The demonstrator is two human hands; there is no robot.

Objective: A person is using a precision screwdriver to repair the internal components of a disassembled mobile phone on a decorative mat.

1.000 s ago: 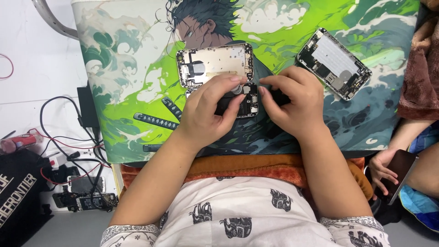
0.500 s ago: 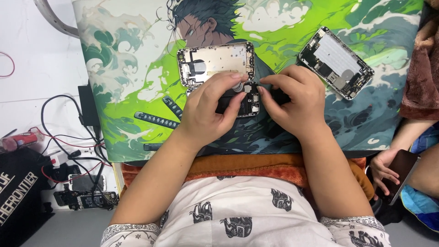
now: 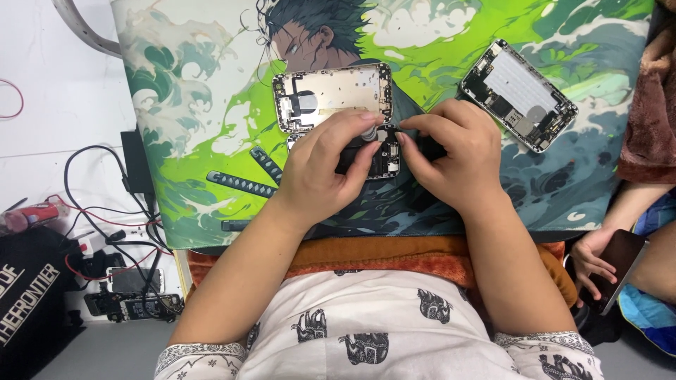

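White tabletop [image 3: 56, 105] under even light – a green illustrated mat [image 3: 197, 141] spread across, black cables [image 3: 91, 211] at its edge.

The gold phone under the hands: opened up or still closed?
Opened up: the gold phone housing lies with bare internals showing, no screen covering it, while both hands work at its lower edge.

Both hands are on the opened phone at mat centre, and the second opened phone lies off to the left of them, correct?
Not quite: the head view shows the second opened phone to the right. Left hand and right hand are on the opened phone at mat centre.
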